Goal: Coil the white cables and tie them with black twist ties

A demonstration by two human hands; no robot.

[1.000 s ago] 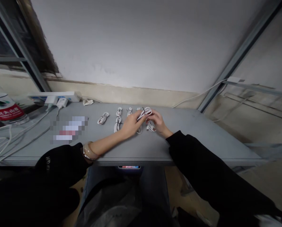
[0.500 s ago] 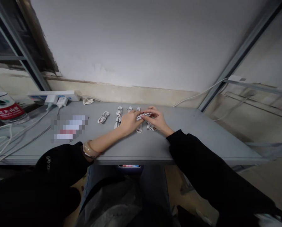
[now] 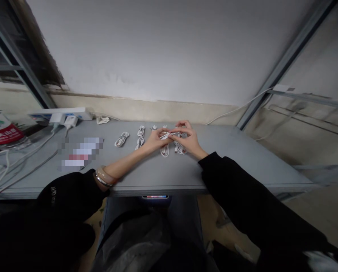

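Between my two hands, above the grey table [image 3: 146, 172], is a white cable [image 3: 165, 136] gathered into a bundle. My left hand [image 3: 155, 140] is closed around its left part. The thumb and index finger of my right hand [image 3: 188, 140] pinch its right end, while the other fingers are raised. Below my hands lie two coiled white cables, a left coil [image 3: 165, 151] and a right coil [image 3: 180, 148]. More tied white bundles sit behind and beside my left hand, among them an upper bundle [image 3: 141, 131] and a lower bundle [image 3: 140, 143].
A separate tied cable [image 3: 121, 139] lies farther left, near a pixelated flat object [image 3: 81, 153]. At the back left stands a power strip [image 3: 84, 113] with plugs in it. A red-labelled bottle [image 3: 5, 132] and loose white cords are at the left edge. A wall closes the back.
My hands stay together on the bundle; the right hand's fingers have lifted and spread while its pinch remains. The whole view has shifted slightly.
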